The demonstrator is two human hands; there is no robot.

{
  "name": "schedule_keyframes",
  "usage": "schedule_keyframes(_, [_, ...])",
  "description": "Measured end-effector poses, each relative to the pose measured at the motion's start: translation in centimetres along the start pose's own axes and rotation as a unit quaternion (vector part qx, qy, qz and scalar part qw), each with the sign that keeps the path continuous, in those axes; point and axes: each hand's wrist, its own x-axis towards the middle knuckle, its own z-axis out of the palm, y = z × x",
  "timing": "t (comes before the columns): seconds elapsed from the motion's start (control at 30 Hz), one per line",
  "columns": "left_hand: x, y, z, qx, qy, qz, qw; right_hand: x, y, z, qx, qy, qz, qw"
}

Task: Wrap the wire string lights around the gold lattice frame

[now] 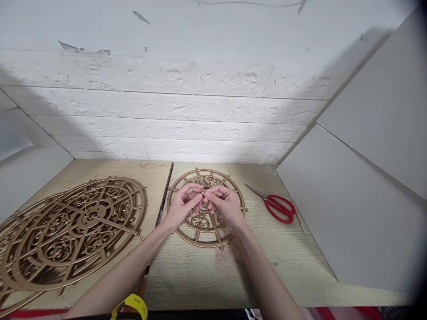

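Note:
My left hand (188,202) and my right hand (224,202) meet over a round gold openwork frame (203,243) lying flat on the table. Thumbs and fingertips of both hands pinch a small red piece (203,195), too small to name. Scrollwork fills the frame's inner ring, and much of its centre is hidden behind my hands. A thin wire or thread shows faintly near the frame's lower left.
Several similar gold frames (60,279) lie stacked at the left. Red-handled scissors (280,209) rest at the right, beside a thin stick (300,218). A clear plastic piece (270,164) sits by the back corner. White panels (336,209) and a brick-patterned wall (210,106) enclose the table.

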Motion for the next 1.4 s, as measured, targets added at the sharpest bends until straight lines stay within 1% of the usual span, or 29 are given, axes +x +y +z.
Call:
schedule_keyframes(0.13, [0.0,0.2,0.0,0.013,-0.001,0.007,1.0,0.0,-0.1,0.0,0.014,-0.007,0.018,1.0])
schedule_keyframes(0.23, [0.0,0.3,0.1,0.029,-0.003,0.002,1.0,-0.1,-0.3,0.0,-0.001,-0.014,0.014,1.0])
schedule_keyframes(0.37, [0.0,0.5,0.2,0.026,0.003,0.001,1.0,-0.1,-0.4,0.0,0.0,-0.019,0.015,1.0])
schedule_keyframes(0.57, [-0.2,0.6,0.4,0.033,-0.007,0.006,0.999,-0.2,-0.6,-0.1,0.017,-0.022,0.051,0.998])
schedule_keyframes(0.73, [-0.2,0.5,0.3,0.024,-0.007,0.006,1.0,-0.1,-0.5,-0.3,0.013,-0.025,0.056,0.998])
schedule_keyframes(0.9, [-0.1,0.5,0.3,0.023,-0.019,-0.007,1.0,0.0,-0.3,-0.4,0.014,-0.029,0.056,0.998])
schedule_keyframes(1.13, [0.0,0.5,-0.1,0.026,-0.029,-0.01,0.999,0.0,0.1,-0.1,0.029,-0.034,0.067,0.997])
schedule_keyframes(1.23, [0.3,0.5,-0.8,0.013,0.0,-0.014,1.0,0.1,0.1,-0.2,-0.003,-0.014,0.035,0.999])
schedule_keyframes(1.33, [1.0,0.6,-1.7,-0.027,0.068,-0.016,0.997,-0.2,-0.1,-0.6,-0.092,0.046,-0.055,0.993])
schedule_keyframes(1.4, [1.6,0.5,-2.3,-0.064,0.124,-0.018,0.99,-0.5,-0.3,-0.7,-0.165,0.055,-0.116,0.978])
